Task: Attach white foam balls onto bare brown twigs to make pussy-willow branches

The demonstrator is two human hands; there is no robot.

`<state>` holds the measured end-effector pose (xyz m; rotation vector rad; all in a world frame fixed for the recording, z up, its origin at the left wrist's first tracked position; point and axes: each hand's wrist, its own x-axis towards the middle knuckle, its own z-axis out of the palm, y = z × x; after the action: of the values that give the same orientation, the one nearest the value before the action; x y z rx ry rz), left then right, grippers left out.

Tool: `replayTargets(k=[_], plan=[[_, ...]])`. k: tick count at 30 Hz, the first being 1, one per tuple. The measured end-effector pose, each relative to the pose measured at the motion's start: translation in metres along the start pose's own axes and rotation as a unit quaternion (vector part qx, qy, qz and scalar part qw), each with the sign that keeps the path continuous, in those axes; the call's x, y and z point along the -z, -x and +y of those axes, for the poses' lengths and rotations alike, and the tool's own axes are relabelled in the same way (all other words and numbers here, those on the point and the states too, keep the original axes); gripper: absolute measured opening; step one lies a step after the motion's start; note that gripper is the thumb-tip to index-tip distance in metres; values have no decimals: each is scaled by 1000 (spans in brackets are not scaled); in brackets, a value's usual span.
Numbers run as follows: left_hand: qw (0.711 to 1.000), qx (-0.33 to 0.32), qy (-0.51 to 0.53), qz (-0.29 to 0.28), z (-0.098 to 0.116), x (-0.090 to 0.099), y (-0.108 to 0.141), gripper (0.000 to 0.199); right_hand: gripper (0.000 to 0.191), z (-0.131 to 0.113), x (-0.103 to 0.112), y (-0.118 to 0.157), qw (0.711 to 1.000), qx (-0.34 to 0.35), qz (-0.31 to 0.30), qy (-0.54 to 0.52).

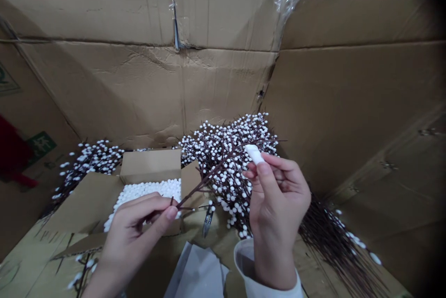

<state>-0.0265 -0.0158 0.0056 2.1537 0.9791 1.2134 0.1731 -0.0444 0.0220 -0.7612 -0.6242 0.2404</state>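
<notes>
My left hand [139, 228] pinches the lower end of a bare dark brown artificial twig [209, 176] between thumb and finger. The twig slants up to the right, its thin side shoots spread out. My right hand [277, 205] has its fingers closed on a small white piece [254, 153], whose exact kind I cannot make out. That piece is held close to the twig's upper part; whether they touch is unclear. Behind my left hand stands an open cardboard box [150, 166] holding many small white foam balls [153, 190].
A big pile of white-berried branches [226, 163] lies behind my hands, with another bunch [92, 156] at left. Bare stems [334, 242] spread at right. Small snips [208, 221] and grey sheets [200, 272] lie on the table. Tall cardboard walls [223, 84] enclose the back and sides.
</notes>
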Motion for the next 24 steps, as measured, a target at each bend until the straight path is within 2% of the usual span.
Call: replayTargets(k=[9,24], plan=[[999,-45,-26,-18,-1,-2,0,25,9,0,-1,0,1000,-8,-4,-4],[996,-75,-24,33,1,-3,0,17,8,-4,-1,1,998,-21,-25,-49]])
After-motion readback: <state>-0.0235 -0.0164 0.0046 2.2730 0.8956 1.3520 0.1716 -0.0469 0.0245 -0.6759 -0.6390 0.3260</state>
